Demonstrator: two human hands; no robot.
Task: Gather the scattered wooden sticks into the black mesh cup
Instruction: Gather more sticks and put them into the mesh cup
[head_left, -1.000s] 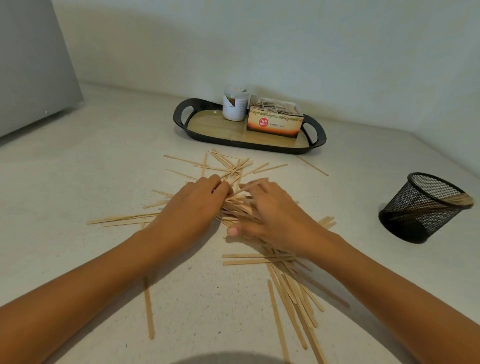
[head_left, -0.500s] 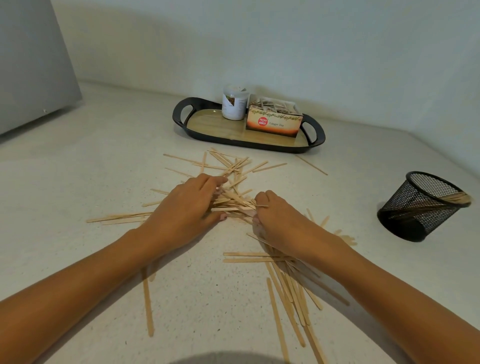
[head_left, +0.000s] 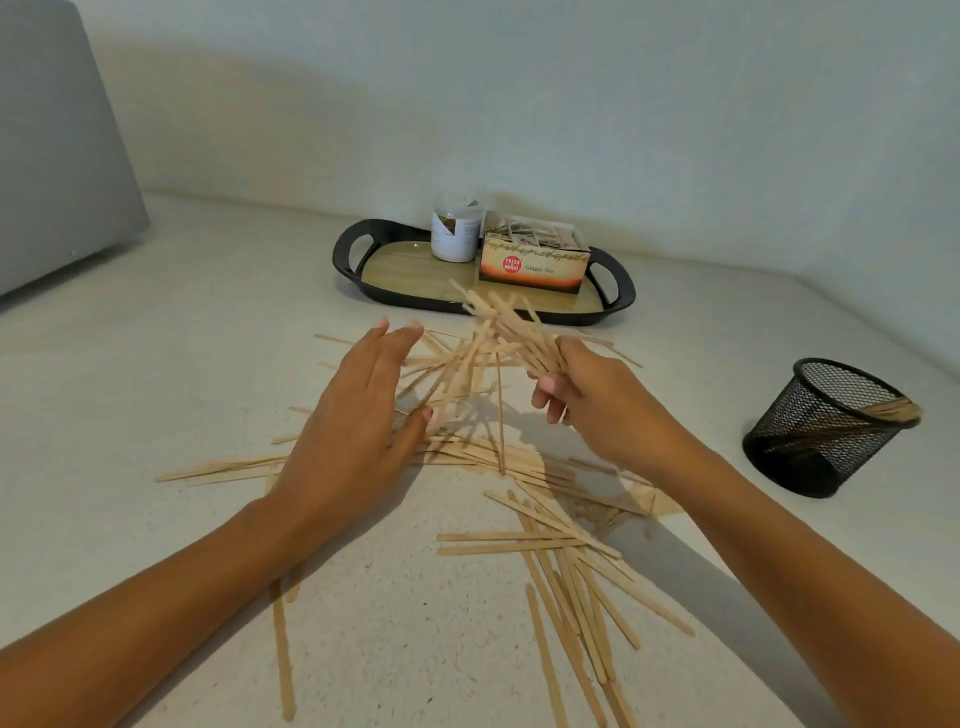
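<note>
Sticks lie all over the worktop — right hand w/ fingers curled round a lifted bunch. Left hand is flat, fingers straight, beside it. Black mesh cup stands far right w/ some sticks inside.

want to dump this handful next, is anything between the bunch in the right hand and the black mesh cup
Nothing visible. The right hand holds the bunch of sticks above the pile, and only bare counter lies between it and the mesh cup.
</note>
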